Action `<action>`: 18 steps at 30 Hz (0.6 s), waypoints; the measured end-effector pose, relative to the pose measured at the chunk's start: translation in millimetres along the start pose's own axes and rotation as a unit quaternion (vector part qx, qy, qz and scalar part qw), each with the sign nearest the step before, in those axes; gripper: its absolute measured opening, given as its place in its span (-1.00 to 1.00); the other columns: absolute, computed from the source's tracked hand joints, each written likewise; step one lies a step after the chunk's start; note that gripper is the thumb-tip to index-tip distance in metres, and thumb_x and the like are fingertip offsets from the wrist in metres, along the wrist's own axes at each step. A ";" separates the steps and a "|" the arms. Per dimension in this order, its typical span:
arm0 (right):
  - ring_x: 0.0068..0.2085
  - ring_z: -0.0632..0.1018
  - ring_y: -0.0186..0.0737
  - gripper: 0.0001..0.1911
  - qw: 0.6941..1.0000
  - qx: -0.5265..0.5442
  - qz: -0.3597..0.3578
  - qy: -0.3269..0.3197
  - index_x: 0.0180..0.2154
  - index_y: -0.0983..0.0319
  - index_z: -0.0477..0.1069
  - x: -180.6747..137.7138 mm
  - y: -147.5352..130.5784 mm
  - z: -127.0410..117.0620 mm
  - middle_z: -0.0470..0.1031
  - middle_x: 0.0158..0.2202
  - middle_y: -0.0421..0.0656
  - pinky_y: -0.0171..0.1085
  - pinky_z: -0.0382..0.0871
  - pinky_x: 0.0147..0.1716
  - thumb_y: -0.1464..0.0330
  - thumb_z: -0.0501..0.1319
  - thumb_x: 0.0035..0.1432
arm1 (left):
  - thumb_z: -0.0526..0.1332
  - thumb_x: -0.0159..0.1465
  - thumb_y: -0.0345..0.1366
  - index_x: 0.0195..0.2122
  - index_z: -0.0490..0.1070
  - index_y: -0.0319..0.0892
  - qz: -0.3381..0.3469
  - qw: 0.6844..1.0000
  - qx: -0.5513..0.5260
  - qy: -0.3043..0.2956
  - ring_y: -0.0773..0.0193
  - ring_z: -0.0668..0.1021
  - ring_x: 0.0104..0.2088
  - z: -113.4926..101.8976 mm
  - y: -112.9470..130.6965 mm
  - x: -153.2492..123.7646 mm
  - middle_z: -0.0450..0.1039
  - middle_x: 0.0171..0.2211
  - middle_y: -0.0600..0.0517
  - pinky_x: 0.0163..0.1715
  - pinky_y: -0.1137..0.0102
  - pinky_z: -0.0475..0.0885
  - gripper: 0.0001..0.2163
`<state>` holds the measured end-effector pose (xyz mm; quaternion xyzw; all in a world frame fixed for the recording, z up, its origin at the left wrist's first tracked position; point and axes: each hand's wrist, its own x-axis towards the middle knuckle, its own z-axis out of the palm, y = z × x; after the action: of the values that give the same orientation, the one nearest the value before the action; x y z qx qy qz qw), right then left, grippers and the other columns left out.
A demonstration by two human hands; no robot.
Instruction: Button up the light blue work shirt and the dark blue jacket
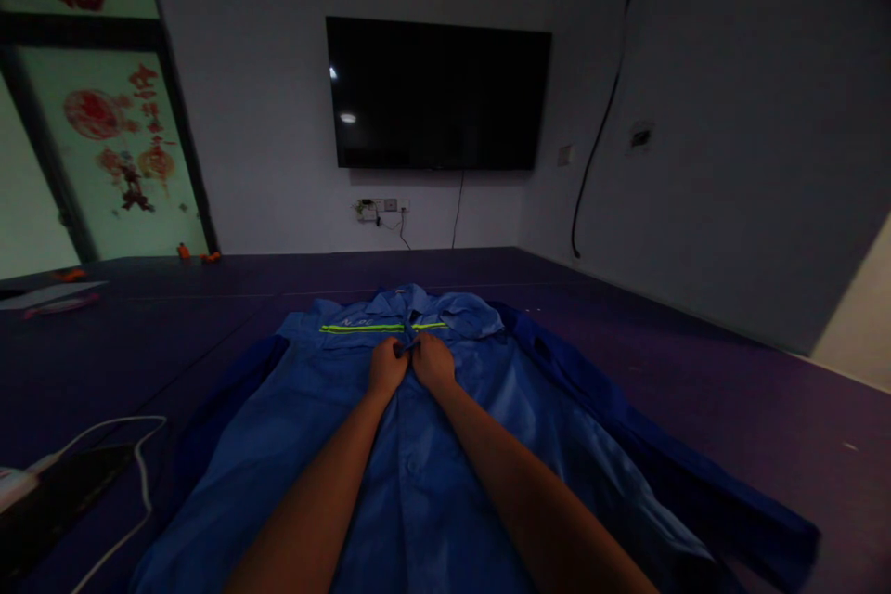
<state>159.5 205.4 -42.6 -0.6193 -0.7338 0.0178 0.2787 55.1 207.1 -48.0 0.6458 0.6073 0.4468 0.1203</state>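
A blue button-up work shirt with dark blue sleeves and a yellow-green stripe across the chest lies spread on the purple floor, collar away from me. My left hand pinches the front placket just below the stripe. Right beside it, my right hand grips the same placket, fingers closed on the cloth. Between the hands the fabric is lifted a little. Below them a button shows on the front strip. Whether a button sits between my fingertips is hidden.
A dark phone-like slab with a white cable lies at left. Beyond it are a pink-edged item and small orange objects. A television hangs on the far wall, and a black cable runs down the right wall.
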 end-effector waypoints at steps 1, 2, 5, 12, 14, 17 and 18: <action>-0.11 0.42 -0.16 -0.72 1.000 0.003 0.004 0.004 -0.14 0.27 0.31 0.0 0.2 0.2 0.44 -0.18 -0.02 -0.28 0.21 -0.17 0.45 -0.05 0.13 | 0.19 0.02 -0.50 -0.41 0.39 -0.28 0.001 1.000 -0.001 0.000 0.34 0.46 -0.42 0.2 0.0 0.0 0.45 -0.46 0.01 -0.42 0.49 0.27 -0.91; -0.11 0.42 -0.16 -0.72 1.000 0.005 0.006 0.007 -0.14 0.27 0.31 0.1 0.5 0.4 0.44 -0.18 -0.03 -0.29 0.21 -0.17 0.45 -0.05 0.13 | 0.19 0.02 -0.50 -0.40 0.39 -0.27 0.002 1.000 -0.003 0.001 0.34 0.46 -0.42 0.4 0.1 -0.1 0.44 -0.46 0.02 -0.42 0.49 0.27 -0.90; -0.10 0.42 -0.18 -0.72 1.000 0.018 0.007 0.009 -0.14 0.25 0.32 0.7 1.9 0.7 0.44 -0.18 -0.05 -0.29 0.21 -0.16 0.45 -0.05 0.13 | 0.19 0.03 -0.47 -0.37 0.37 -0.27 0.005 1.000 -0.007 0.017 0.35 0.45 -0.44 0.6 -0.1 -0.9 0.42 -0.48 0.03 -0.43 0.49 0.26 -0.88; -0.07 0.40 -0.23 -0.70 0.995 0.097 0.000 0.028 -0.11 0.26 0.32 -5.5 5.5 -4.1 0.42 -0.12 -0.08 -0.33 0.21 -0.10 0.47 -0.01 0.11 | 0.19 0.04 -0.32 -0.48 0.37 -0.25 -0.016 1.000 -0.014 0.014 0.36 0.42 -0.52 -7.7 -0.4 -11.0 0.37 -0.59 0.08 -0.49 0.50 0.22 -0.90; -0.06 0.40 -0.24 -0.69 0.992 0.120 0.004 0.038 -0.10 0.26 0.32 -11.8 4.9 -5.5 0.42 -0.11 -0.09 -0.34 0.21 -0.08 0.48 0.00 0.10 | 0.18 0.05 -0.27 -0.55 0.37 -0.24 -0.029 0.999 -0.030 -0.003 0.37 0.41 -0.55 -12.5 1.0 -16.2 0.35 -0.63 0.09 -0.52 0.50 0.21 -0.86; -0.07 0.42 -0.27 -0.67 0.989 0.146 0.002 0.039 -0.12 0.28 0.35 -24.9 2.8 -5.7 0.44 -0.12 -0.09 -0.35 0.21 -0.07 0.54 -0.01 0.08 | 0.17 0.05 -0.22 -0.63 0.33 -0.24 -0.046 0.997 -0.047 -0.029 0.38 0.39 -0.59 -19.5 3.8 -26.0 0.31 -0.69 0.11 -0.57 0.51 0.18 -0.79; -0.08 0.43 -0.27 -0.67 0.988 0.152 -0.001 0.037 -0.13 0.29 0.36 -29.9 2.2 -5.5 0.45 -0.13 -0.09 -0.35 0.22 -0.07 0.56 -0.01 0.07 | 0.17 0.05 -0.20 -0.65 0.31 -0.24 -0.051 0.996 -0.053 -0.045 0.39 0.38 -0.61 -21.6 4.5 -29.7 0.29 -0.71 0.12 -0.59 0.52 0.16 -0.76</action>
<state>166.2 176.8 -50.4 -0.5690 -0.7126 0.1062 0.3963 46.5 171.2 -45.3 0.6262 0.6086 0.4425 0.2041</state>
